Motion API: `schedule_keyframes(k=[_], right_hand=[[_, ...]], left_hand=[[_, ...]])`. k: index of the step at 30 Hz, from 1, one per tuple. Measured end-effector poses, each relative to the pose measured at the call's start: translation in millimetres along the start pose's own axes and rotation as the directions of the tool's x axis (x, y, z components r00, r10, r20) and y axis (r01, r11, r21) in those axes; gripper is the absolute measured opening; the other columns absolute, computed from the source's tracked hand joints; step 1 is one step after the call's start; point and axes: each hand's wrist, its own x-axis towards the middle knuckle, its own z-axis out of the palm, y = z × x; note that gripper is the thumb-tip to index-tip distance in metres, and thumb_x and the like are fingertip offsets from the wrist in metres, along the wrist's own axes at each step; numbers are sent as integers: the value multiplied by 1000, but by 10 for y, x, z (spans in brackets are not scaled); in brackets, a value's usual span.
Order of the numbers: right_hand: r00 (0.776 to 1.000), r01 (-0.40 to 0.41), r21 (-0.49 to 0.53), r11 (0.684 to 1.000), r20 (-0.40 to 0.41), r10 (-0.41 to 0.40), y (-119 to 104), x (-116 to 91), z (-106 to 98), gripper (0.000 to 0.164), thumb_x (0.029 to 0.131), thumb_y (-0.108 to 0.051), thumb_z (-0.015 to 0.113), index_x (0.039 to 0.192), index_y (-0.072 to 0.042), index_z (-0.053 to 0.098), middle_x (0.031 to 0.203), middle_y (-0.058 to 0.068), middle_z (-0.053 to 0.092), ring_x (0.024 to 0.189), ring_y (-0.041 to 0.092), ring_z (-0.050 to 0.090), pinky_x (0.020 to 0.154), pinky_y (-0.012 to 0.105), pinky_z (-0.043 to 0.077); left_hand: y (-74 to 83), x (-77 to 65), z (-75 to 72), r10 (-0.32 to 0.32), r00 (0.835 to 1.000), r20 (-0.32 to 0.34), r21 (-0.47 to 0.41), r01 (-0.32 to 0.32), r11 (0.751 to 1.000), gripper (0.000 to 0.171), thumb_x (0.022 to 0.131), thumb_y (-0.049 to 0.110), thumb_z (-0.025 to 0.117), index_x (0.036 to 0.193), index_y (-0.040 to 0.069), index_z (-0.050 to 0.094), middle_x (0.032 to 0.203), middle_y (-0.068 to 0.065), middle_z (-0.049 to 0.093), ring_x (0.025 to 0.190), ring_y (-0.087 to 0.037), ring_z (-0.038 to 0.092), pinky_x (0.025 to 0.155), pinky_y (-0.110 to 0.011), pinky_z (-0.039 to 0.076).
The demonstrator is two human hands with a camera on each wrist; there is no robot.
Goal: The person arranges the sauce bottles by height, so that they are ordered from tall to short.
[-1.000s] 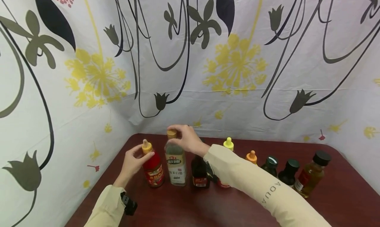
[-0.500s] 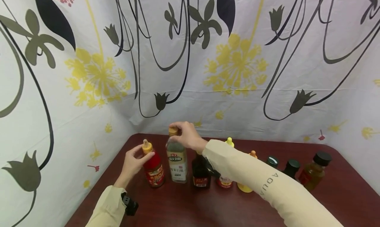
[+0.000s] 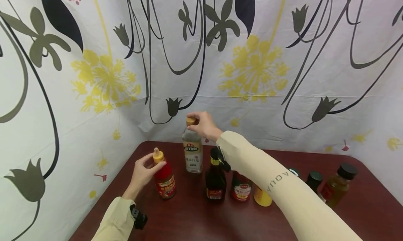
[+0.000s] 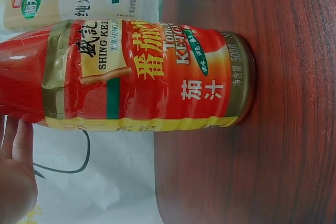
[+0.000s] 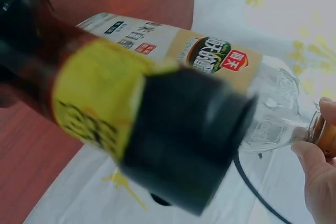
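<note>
In the head view my left hand [image 3: 142, 171] holds a red tomato ketchup bottle [image 3: 165, 185] near its yellow cap; the bottle stands upright on the table. Its label fills much of the left wrist view, where only part of the hand shows. Just right of the ketchup, my right hand [image 3: 204, 125] pinches the orange-brown cap of a clear white vinegar bottle [image 3: 193, 153]. That bottle is upright, and its base appears raised off the table. A dark sauce bottle [image 3: 215, 181] with a black cap stands close by and blocks part of the right wrist view.
Right of the dark bottle stand a red-labelled bottle [image 3: 241, 190] and a yellow-based bottle [image 3: 262, 197], partly hidden by my right sleeve [image 3: 270, 174]. Farther right are a green-capped bottle [image 3: 314, 181] and an oil bottle [image 3: 337, 188]. Patterned cloth [image 3: 252, 122] hangs behind the dark red table [image 3: 185, 220].
My right hand has moved the vinegar bottle upward and slightly right in the head view, out of line with the others. My left hand stays on the ketchup bottle.
</note>
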Motion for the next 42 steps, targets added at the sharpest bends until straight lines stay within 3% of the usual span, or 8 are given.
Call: schedule_keyframes(k=[6, 16, 30, 37, 42], right_hand=[[998, -65, 23, 998, 6, 65, 121, 149, -30, 43, 77, -3, 67, 118, -6, 57, 113, 10, 58, 99, 21, 54, 82, 29, 45], [992, -123, 79, 989, 40, 121, 283, 244, 16, 42, 75, 0, 69, 115, -4, 58, 111, 12, 59, 99, 23, 54, 81, 31, 46], [985, -158, 185, 970, 95, 143, 360, 275, 63, 43, 79, -1, 65, 120, -4, 55, 116, 12, 56, 104, 23, 53, 85, 31, 44], [986, -142, 191, 971, 118, 121, 354, 232, 66, 45, 81, 1, 61, 124, -3, 50, 118, 14, 54, 106, 25, 51, 86, 31, 43], [976, -156, 176, 972, 180, 124, 333, 234, 23, 49, 83, -3, 60, 129, -5, 45, 124, 14, 48, 111, 25, 47, 88, 32, 42]], left_hand=[[173, -50, 2, -24, 1000, -2, -9, 24, 1000, 42, 76, 5, 69, 113, -9, 55, 117, -23, 51, 113, -31, 43, 91, -48, 37], [-90, 30, 0, 0, 1000, -9, 7, 0, 1000, 44, 74, 14, 72, 113, -1, 58, 117, -16, 54, 112, -25, 45, 90, -46, 38], [-122, 40, -4, 10, 1000, -27, 13, -9, 1000, 44, 73, 16, 73, 112, 0, 58, 116, -15, 55, 112, -25, 45, 90, -47, 39], [-135, 29, -1, 8, 1000, -29, 15, -8, 1000, 44, 73, 15, 73, 112, 1, 59, 115, -14, 55, 111, -24, 46, 90, -47, 38], [-140, 36, 2, 12, 999, -31, 15, -12, 1000, 44, 74, 16, 73, 112, 1, 59, 116, -14, 55, 112, -24, 46, 90, -47, 38]])
